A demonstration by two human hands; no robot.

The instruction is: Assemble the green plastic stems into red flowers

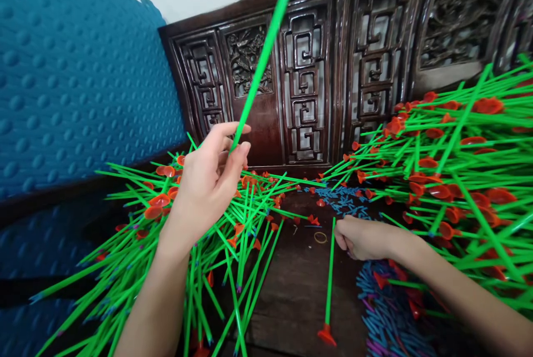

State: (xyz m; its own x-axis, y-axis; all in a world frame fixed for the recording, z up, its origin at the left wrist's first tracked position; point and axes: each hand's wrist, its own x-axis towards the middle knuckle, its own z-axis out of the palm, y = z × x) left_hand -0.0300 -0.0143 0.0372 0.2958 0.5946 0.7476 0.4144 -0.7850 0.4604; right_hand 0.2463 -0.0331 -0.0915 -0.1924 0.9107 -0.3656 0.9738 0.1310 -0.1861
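My left hand (pixel 208 176) is raised at centre left, pinching a bright green plastic stick (pixel 266 54) near its lower end. That stick points up and to the right, and no red cup shows on its upper end. Lower on the right, my right hand (pixel 353 237) is closed in a loose fist above the dark wooden surface (pixel 291 279). Right against its fingers runs another green stick (pixel 330 279) with a red suction cup (pixel 327 335) at its bottom end. What the right fingers hold, if anything, is hidden.
Piles of green sticks with red suction cups lie at left (pixel 137 251) and right (pixel 478 179). Small blue and purple pieces (pixel 387 307) are heaped at lower right, and more blue pieces (pixel 341 196) lie farther back. A carved wooden backrest (pixel 266 129) and blue foam mat (pixel 83 68) stand behind.
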